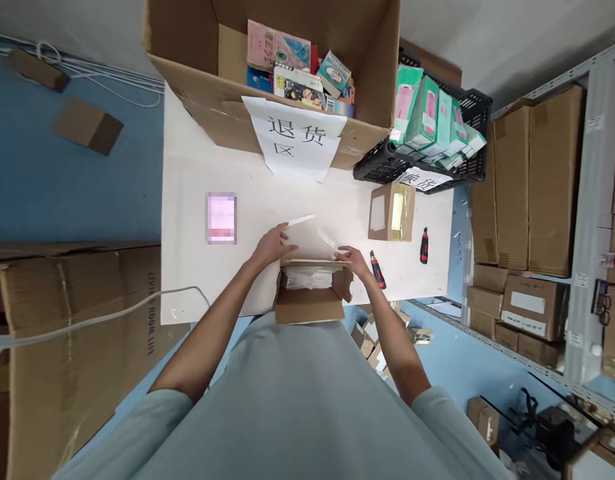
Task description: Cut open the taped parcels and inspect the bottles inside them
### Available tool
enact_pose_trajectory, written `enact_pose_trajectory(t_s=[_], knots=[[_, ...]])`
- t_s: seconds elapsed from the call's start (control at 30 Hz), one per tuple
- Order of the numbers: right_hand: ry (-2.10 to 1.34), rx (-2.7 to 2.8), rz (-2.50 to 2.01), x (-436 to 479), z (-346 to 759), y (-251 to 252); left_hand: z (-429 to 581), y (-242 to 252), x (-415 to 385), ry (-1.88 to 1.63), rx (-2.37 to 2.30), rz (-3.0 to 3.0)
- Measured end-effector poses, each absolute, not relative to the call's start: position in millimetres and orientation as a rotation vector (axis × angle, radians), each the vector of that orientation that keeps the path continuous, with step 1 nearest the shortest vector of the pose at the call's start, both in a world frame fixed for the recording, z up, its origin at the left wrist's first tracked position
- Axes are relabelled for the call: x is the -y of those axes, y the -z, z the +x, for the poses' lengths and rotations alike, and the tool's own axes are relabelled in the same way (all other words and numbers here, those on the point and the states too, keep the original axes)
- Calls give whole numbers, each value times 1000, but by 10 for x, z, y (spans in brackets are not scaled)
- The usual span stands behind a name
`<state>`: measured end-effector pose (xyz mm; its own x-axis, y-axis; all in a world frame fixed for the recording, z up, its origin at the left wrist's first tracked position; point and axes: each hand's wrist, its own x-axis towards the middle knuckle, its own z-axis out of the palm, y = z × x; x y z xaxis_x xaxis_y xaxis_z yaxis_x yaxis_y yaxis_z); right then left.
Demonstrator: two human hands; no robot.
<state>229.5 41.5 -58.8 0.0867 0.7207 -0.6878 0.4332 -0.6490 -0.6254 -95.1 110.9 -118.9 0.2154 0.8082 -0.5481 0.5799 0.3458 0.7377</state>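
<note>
Handling the thin, whitish sheet [307, 237] well probably calls for a light, even touch at both sides, since it looks flimsy enough to crease. It lies just beyond the small, open brown cardboard box [310, 312], which sits at the near table edge against the person's body. The left hand [273, 247] has its fingers and thumb at the sheet's left edge, the right hand [355, 259] its fingertips near the right edge, just above the box's far rim; I cannot tell whether either pinch is closed. Care would also help around the box's loose flaps and the crumpled white wrapping [309, 277] inside. Two red-and-black utility knives [378, 271] rest to the right, one near the right forearm, so elbows are best kept clear of it. The white rectangular table [187, 180] also bears a large brown carton [207, 113] of books, a black plastic crate [382, 170] packed with green-and-white boxes, a taped brown parcel [382, 213] and a blurred pink rectangle. Around it are a blue floor [137, 180], pale metal shelving [590, 200] stacked with cartons, and a big brown carton at left [87, 333].
</note>
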Motion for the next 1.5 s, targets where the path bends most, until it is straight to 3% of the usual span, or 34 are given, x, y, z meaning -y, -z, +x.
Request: enact_pose_trajectory(t_s=[0.27, 0.5, 0.8, 0.97, 1.23, 1.5], knots=[[-1470, 1479, -2305, -995, 2268, 1041, -812, 1469, -1532, -10, -1549, 1647], [-1404, 1581, -2324, -961, 2237, 1050, -807, 1266, -1370, 0, -1593, 1651], [-1053, 1454, -2003, -763, 2373, 108, -1023, 4, -1144, -797, -1626, 1435], [-1075, 1420, -1812, -345, 2138, -514, -960, -458, -567, -728, -1417, 1407], [-1236, 1633, -1868, 161, 1908, -502, -1007, -227, 36, -443, -1462, 1595], [-987, 1126, -2017, 490, 2217, -182, -1135, 59, 285, -748, -1724, 1094]])
